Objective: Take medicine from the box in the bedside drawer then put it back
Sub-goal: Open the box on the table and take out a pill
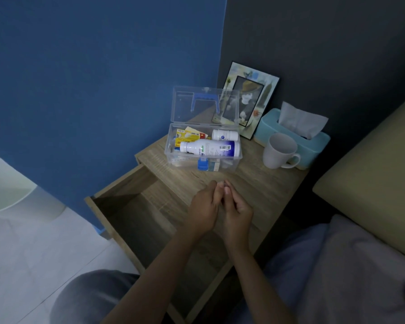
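Dimly lit scene; detail is soft throughout. Both hands meet over the front of the bedside table, above the open drawer. Left hand and right hand are pressed together, fingers curled inward toward each other. Whether something small is pinched between them cannot be told: the fingertips overlap and hide the gap.

Clear plastic medicine box sits on the tabletop beyond the hands, apart from them, lid standing open with a blue handle visible through it. Inside: a large white bottle lying on its side, blue-banded label with barcode; a smaller white bottle behind it; yellow packets at the left end. Print on all labels too small to read. Lower contents show only as blurred shapes through the wall. Blue latch at the box front.

Drawer interior dark; its near end is cut off by the forearms.

Behind the box, a picture frame leans on the dark wall, partly seen through the lid. White mug stands just beside a light blue tissue box. Bedding at right, cropped by the edge.
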### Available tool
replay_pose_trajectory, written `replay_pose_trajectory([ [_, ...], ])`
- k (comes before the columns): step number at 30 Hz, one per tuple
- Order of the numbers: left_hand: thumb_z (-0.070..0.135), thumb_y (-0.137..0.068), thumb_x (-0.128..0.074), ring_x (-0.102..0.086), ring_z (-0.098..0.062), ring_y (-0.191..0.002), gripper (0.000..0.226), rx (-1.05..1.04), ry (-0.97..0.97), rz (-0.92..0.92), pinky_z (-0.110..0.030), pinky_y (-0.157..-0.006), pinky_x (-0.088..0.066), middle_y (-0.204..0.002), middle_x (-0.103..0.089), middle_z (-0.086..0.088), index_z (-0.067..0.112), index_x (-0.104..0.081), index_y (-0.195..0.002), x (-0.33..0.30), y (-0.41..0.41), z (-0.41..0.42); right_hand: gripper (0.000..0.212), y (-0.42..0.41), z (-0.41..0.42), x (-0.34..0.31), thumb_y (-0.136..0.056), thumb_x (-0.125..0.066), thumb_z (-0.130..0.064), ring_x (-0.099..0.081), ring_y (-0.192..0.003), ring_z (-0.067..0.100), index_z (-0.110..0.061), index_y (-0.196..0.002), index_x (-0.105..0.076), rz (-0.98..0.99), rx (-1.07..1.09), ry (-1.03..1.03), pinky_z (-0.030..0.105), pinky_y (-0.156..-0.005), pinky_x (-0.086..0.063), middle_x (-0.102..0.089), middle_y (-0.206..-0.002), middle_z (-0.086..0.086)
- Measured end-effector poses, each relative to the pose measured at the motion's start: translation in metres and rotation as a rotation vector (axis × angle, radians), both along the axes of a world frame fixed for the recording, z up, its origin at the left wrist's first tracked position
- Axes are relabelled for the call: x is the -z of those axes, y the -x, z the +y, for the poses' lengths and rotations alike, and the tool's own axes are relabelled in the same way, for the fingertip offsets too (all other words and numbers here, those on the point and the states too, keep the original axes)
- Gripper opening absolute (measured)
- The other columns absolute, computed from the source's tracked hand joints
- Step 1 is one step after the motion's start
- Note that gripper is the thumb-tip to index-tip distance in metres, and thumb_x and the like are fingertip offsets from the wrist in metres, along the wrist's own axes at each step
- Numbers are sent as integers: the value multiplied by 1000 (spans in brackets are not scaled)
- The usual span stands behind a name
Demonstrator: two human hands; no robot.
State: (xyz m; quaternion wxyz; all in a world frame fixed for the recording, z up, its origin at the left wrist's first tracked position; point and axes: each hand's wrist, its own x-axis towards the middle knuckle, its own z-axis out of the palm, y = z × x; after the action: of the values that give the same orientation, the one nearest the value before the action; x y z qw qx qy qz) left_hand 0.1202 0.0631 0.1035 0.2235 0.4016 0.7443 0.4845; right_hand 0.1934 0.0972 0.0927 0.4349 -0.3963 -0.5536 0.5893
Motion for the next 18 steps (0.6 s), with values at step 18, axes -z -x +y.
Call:
replay_pose_trajectory([
  [18, 42, -99, -29, -54, -5, -55, 52, -74, -1, -6, -17, -54, -39, -58, -58, 1, 13, -59, -68, 3, 5, 6, 32, 4, -10, -3, -100, -45, -12, -60, -117, 6, -9, -129, -57, -68, -54, -107, 28, -103, -46, -65, -126, 4],
])
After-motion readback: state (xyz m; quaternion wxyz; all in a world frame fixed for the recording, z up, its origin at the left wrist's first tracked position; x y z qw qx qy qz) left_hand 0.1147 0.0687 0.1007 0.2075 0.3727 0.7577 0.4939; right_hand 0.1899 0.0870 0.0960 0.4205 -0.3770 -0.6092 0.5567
